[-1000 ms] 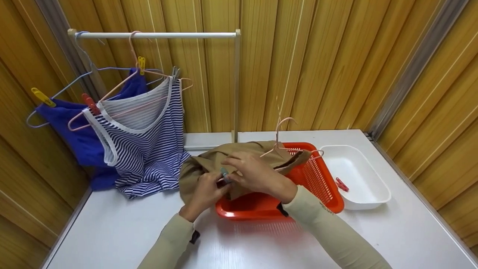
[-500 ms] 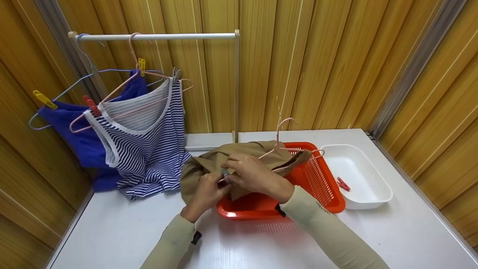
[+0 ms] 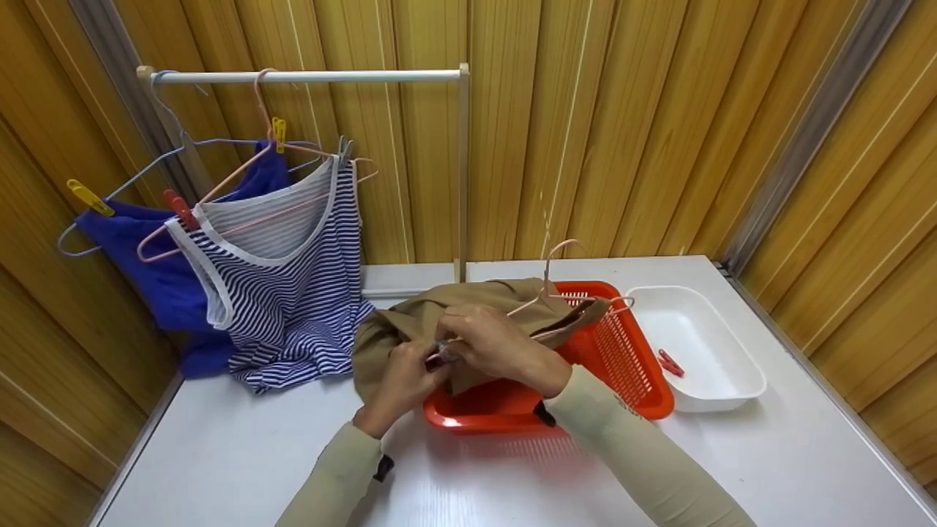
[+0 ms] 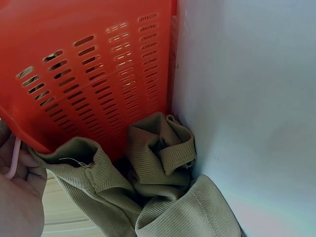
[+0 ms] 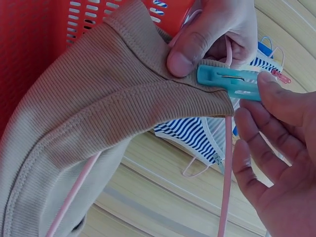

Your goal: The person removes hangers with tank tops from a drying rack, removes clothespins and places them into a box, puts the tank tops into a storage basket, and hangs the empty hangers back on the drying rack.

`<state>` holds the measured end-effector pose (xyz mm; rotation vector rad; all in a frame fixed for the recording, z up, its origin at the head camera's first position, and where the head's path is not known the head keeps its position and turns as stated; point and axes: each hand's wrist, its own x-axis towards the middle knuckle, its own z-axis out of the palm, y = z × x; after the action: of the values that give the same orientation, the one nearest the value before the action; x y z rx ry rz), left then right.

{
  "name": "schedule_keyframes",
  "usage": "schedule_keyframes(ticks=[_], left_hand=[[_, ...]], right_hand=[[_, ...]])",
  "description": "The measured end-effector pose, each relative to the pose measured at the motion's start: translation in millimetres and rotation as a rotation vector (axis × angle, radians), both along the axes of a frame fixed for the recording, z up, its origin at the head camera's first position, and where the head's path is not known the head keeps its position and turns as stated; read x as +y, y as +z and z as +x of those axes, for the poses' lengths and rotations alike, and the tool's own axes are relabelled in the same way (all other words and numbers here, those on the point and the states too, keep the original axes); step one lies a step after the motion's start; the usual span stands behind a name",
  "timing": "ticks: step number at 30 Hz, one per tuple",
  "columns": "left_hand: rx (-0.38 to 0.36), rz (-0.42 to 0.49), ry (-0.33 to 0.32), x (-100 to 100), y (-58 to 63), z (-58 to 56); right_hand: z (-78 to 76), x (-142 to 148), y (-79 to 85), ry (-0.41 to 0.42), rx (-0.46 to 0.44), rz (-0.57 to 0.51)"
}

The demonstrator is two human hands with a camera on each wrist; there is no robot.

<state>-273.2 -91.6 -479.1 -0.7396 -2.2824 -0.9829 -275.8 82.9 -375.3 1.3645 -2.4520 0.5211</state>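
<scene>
At one basket (image 3: 487,423), right hand (image 3: 501,351) pinching one clothespin (image 5: 228,81), left hand (image 3: 401,379) pinching one garment (image 5: 86,94)

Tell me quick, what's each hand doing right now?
Left hand: closed, holding the tan garment and pink hanger.
Right hand: closed, pinching the blue-green clothespin.

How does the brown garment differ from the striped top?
The brown garment is plain; the striped top has dark blue and white stripes. The brown garment lies bunched partly over the red basket, while the striped top hangs from the rack. The left hand holds the brown garment; no hand touches the striped top. Each has a pink hanger.
</scene>
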Motion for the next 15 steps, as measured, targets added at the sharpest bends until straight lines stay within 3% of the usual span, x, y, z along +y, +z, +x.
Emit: schedule_keyframes(ticks=[7,15], left_hand=[[-0.013,0.006,0.012,0.6,-1.2,0.2],[-0.007,0.011,0.003,0.9,-0.1,-0.7]], right_hand=[[-1.4,0.0,-3.6,0.062,0.063,-0.057],[0.7,1.8,-2.1,0.066,0.072,-0.096]])
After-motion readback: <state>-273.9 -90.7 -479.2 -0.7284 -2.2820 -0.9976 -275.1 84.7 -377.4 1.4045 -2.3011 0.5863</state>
